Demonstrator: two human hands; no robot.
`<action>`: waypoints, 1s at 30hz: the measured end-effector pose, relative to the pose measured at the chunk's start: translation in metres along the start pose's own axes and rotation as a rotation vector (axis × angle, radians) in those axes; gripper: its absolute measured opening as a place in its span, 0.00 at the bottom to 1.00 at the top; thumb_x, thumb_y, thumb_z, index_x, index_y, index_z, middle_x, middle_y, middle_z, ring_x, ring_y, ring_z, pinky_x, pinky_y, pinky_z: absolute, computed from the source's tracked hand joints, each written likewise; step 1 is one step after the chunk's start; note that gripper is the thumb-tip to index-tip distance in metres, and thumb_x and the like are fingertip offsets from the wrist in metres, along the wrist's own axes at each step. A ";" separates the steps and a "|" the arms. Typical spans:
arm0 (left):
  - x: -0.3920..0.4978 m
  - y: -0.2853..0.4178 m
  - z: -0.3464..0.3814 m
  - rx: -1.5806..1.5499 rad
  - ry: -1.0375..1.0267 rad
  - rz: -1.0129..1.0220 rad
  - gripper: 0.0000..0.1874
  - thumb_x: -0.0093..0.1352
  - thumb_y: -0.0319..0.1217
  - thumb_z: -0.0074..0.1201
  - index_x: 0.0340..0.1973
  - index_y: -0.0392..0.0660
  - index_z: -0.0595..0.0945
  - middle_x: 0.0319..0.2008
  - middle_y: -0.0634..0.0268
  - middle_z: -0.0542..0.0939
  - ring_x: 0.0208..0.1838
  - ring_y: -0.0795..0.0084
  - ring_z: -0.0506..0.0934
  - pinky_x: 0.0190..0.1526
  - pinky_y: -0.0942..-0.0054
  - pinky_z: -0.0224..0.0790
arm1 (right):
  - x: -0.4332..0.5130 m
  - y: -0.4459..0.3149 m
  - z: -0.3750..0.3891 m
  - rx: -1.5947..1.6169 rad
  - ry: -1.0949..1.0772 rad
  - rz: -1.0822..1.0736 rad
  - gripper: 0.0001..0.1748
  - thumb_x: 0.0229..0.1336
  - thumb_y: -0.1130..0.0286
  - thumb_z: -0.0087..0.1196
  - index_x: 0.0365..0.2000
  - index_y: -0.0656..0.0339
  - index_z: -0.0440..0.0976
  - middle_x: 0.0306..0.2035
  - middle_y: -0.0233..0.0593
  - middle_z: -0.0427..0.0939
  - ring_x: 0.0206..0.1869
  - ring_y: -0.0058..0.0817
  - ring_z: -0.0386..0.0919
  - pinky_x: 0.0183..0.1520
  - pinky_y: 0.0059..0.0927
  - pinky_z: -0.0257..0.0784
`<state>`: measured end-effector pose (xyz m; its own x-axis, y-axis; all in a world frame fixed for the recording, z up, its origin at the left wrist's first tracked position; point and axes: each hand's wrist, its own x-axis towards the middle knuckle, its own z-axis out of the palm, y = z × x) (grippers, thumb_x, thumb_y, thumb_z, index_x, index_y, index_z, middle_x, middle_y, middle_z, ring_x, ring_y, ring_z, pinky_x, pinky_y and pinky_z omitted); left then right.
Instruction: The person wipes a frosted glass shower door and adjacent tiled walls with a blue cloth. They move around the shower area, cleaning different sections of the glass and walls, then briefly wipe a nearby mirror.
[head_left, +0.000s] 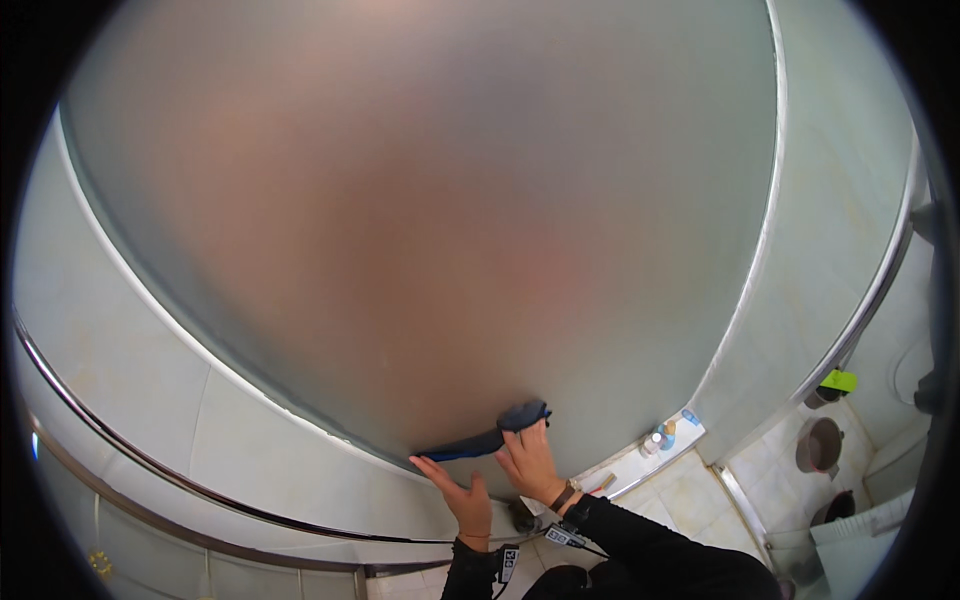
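Observation:
A dark cloth with blue edging lies flat against a large frosted glass pane, low down. My right hand presses its bunched right end to the glass with the fingertips. At the cloth's left end, my left hand has its fingers spread, the fingertips touching or very near the cloth's lower edge; whether they press on it cannot be told.
On the white ledge at the right stand small bottles and a blue item. A bucket stands on the tiled floor further right. Curved-looking metal rails run below the pane at the left.

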<state>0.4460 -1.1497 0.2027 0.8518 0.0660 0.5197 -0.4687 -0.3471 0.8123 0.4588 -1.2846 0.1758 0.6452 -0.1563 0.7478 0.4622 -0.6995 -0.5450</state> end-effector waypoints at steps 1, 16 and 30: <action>0.006 0.005 -0.001 0.006 0.000 0.053 0.52 0.60 0.17 0.48 0.71 0.37 0.31 0.75 0.45 0.34 0.77 0.46 0.37 0.74 0.59 0.30 | 0.016 -0.004 -0.009 -0.022 -0.024 -0.015 0.25 0.59 0.59 0.52 0.52 0.66 0.69 0.56 0.55 0.65 0.63 0.58 0.58 0.67 0.64 0.45; -0.019 -0.036 0.009 -0.078 -0.315 0.000 0.48 0.63 0.23 0.52 0.72 0.34 0.40 0.74 0.40 0.44 0.76 0.41 0.46 0.73 0.55 0.36 | -0.012 0.038 -0.015 -0.182 -0.058 0.245 0.33 0.67 0.58 0.42 0.64 0.70 0.55 0.68 0.65 0.50 0.72 0.64 0.41 0.72 0.62 0.33; 0.012 -0.001 0.010 -0.428 -0.467 0.073 0.44 0.69 0.24 0.48 0.72 0.36 0.37 0.75 0.45 0.38 0.78 0.53 0.42 0.74 0.60 0.32 | 0.045 0.032 -0.047 -0.153 0.227 0.195 0.34 0.69 0.56 0.35 0.65 0.72 0.53 0.68 0.65 0.48 0.72 0.64 0.40 0.73 0.56 0.35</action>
<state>0.4589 -1.1580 0.2058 0.7810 -0.3921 0.4860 -0.4991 0.0759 0.8632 0.4737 -1.3466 0.2099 0.5524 -0.4372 0.7098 0.2354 -0.7350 -0.6359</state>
